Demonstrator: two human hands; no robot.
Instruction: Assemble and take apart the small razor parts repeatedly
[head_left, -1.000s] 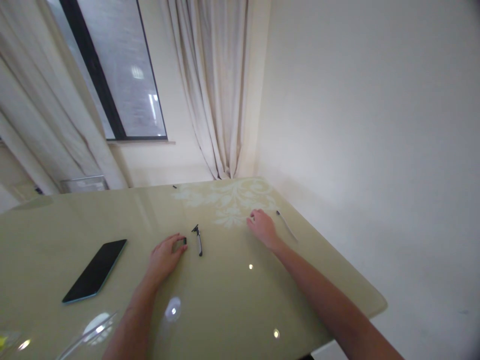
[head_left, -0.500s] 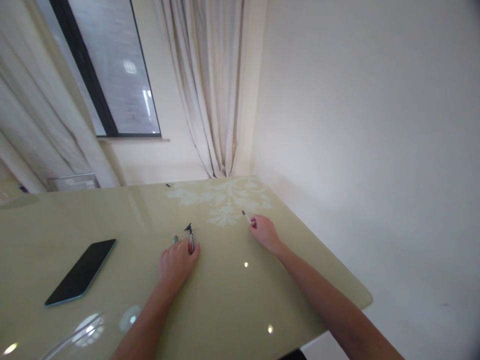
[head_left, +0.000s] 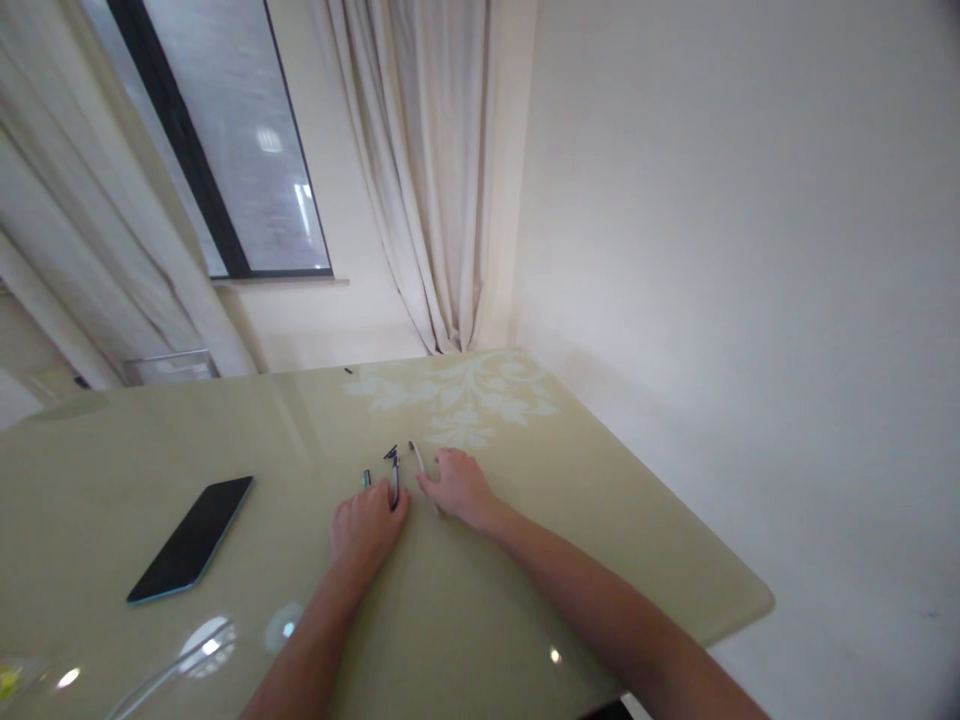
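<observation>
My left hand (head_left: 369, 527) rests on the table, closed around a razor (head_left: 395, 478) whose dark head points away from me. A small dark green-tipped piece (head_left: 367, 479) pokes out just beyond its fingers; the rest of it is hidden. Just to the right lies a slim toothbrush (head_left: 418, 458) with a white handle and dark head, roughly alongside the razor. My right hand (head_left: 461, 487) is over its handle, thumb touching it, fingers apart and not wrapped round it.
A black tablet-like slab (head_left: 191, 540) with a blue edge lies on the left of the glossy table (head_left: 300, 430). A tiny dark piece (head_left: 348, 371) is by the far edge. A wall (head_left: 712, 300) borders the right side; curtains (head_left: 420, 180) hang behind.
My right hand has moved left with the toothbrush, bringing it beside the razor, and its fingers have loosened. My left hand keeps the razor in place; the view has shifted slightly.
</observation>
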